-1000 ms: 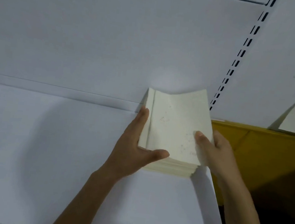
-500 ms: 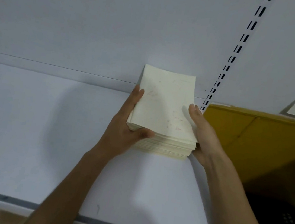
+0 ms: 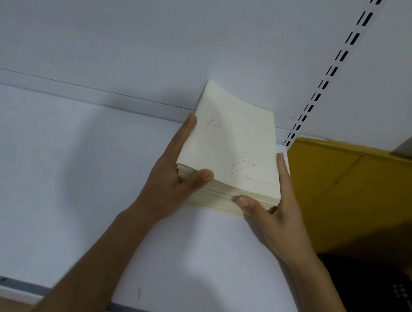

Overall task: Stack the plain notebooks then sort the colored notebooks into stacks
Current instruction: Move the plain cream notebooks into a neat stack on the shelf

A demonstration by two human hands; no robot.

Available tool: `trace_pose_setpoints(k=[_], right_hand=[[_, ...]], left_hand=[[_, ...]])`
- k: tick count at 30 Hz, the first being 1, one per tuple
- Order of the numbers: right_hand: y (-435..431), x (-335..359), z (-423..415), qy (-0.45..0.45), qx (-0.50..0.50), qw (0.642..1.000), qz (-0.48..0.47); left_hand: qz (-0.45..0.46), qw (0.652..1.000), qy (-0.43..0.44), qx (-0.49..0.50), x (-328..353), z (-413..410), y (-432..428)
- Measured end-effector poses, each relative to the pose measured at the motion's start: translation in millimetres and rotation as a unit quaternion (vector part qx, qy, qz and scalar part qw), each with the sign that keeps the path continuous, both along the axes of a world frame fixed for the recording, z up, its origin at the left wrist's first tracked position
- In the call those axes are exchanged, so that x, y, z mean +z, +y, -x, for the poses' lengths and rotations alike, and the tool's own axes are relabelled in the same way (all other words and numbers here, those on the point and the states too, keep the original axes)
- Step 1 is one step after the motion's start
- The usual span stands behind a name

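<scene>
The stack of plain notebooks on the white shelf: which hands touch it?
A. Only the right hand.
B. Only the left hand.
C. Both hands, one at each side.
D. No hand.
C: the left hand grips the left edge of the stack of plain notebooks, thumb on top, and the right hand presses against its right side.

One stack [image 3: 232, 143] of plain notebooks, its layers too fine to count, and two hands: left hand [image 3: 171, 177], right hand [image 3: 279, 213]. One white shelf [image 3: 43, 176], one yellow box [image 3: 361, 199], one slotted rail [image 3: 336, 65] with two rows of slots. One dark object [image 3: 388, 305] at lower right, too dim to name.
</scene>
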State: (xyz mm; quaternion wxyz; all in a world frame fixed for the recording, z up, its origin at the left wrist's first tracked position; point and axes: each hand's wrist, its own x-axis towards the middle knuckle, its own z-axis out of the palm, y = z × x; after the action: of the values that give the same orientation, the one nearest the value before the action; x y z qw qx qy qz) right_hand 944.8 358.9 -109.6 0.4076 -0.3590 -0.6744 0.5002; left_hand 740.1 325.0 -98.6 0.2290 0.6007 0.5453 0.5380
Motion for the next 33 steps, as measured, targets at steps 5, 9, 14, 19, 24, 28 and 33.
trace_pose_setpoints(k=[5,9,14,19,24,28,33], right_hand=[[0,7,-6,0.018,-0.002,1.000,0.011],[0,6,-6,0.009,-0.008,1.000,0.023],[0,8,-5,0.006,-0.008,1.000,0.008],[5,5,-9,-0.022,0.033,0.999,0.025],[9,-1,-10,-0.039,0.019,0.999,0.023],[13,0,-14,-0.071,0.049,0.996,0.011],[15,1,-11,-0.096,0.043,0.994,0.022]], left_hand=[[0.005,0.999,0.048,-0.007,-4,5,-1],[-0.015,0.998,0.068,-0.004,-4,5,0],[-0.016,0.998,0.063,0.000,-6,5,-2],[0.054,0.996,0.073,-0.015,-1,10,-6],[0.141,0.978,0.148,-0.036,-4,22,-7],[0.202,0.965,0.169,0.001,-14,24,-10],[0.198,0.963,0.183,0.006,-15,21,-12]])
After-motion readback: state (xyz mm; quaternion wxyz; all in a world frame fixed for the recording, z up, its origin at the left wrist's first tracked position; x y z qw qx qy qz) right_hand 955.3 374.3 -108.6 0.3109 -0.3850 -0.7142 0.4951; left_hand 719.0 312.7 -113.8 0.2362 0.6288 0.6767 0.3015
